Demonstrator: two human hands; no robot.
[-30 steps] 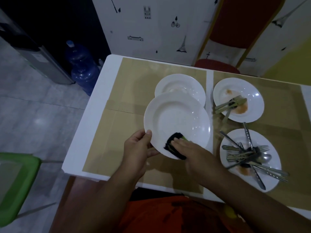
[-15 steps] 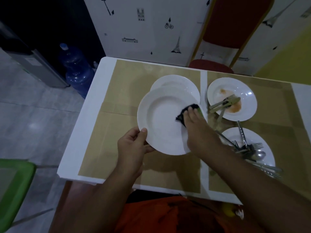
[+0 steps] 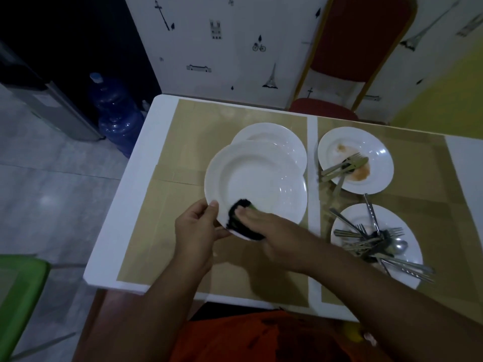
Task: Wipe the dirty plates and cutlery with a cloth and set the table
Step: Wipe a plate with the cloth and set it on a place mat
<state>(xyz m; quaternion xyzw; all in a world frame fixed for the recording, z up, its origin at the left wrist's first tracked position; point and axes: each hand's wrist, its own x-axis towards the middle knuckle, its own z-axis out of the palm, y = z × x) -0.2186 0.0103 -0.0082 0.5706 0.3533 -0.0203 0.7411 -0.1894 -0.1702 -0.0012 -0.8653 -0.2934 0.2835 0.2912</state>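
Note:
My left hand (image 3: 198, 228) grips the near left rim of a white plate (image 3: 261, 181), held just above the table. My right hand (image 3: 271, 228) presses a dark cloth (image 3: 241, 218) with a green edge flat against the plate's near left part. A second white plate (image 3: 277, 137) lies partly under the held one, behind it. To the right, a stained plate (image 3: 376, 152) carries a fork and a knife (image 3: 345, 165). Nearer, another plate (image 3: 350, 218) holds a heap of forks, spoons and knives (image 3: 376, 244).
The white table (image 3: 146, 142) carries tan placemats (image 3: 167, 205). A red chair (image 3: 360, 43) stands behind it. A blue water jug (image 3: 115, 111) stands on the floor at the left, and a green stool (image 3: 18, 296) sits at the near left.
My right hand slid the cloth from the plate's near edge to its right side, then back to the near left part. My left hand kept its hold on the rim.

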